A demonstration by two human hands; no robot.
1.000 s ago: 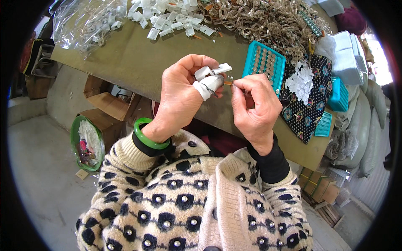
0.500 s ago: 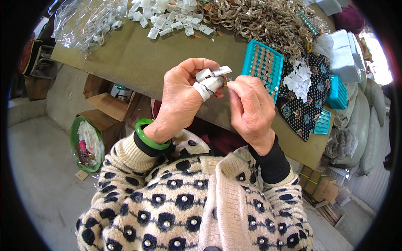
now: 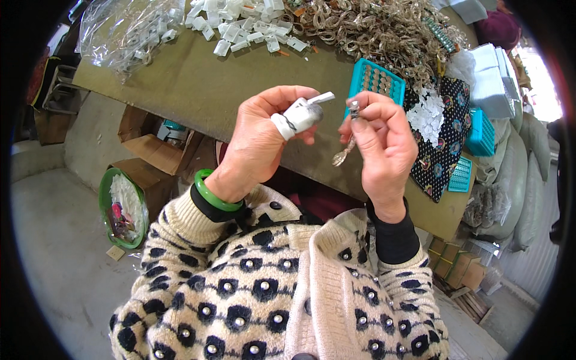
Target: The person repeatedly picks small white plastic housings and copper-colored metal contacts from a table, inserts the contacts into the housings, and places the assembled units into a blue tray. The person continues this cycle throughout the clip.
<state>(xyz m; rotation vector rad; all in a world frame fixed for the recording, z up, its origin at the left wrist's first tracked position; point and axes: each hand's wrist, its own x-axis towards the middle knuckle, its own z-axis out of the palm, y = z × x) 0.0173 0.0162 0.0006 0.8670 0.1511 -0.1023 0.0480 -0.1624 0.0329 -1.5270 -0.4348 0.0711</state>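
Observation:
My left hand (image 3: 258, 132) is closed on a small white plastic piece (image 3: 324, 96), whose thin flap sticks out past the fingertips. White wrapping with a grey-smudged end (image 3: 300, 117) covers one of its digits and hides part of the piece. To the right, my right hand (image 3: 384, 144) pinches a small translucent strand with a shiny metallic end (image 3: 354, 110). The strand's looped lower end (image 3: 340, 158) hangs below the fingers. The two hands are apart, above the table's near edge. Behind my right hand is a turquoise tray (image 3: 393, 89) with rows of small round pieces.
Loose white plastic pieces (image 3: 240, 30) and a heap of translucent looped strands (image 3: 366, 30) lie along the table's (image 3: 180, 78) far side. On a dotted cloth (image 3: 456, 114) at right sit white flakes (image 3: 428, 117). Further turquoise baskets (image 3: 480, 135) stand beyond. A green basin (image 3: 107, 192) sits low left.
My right hand has moved right, away from the left hand, and turned, with the strand now showing in its fingers. My left hand has tilted the white piece, so less of it shows.

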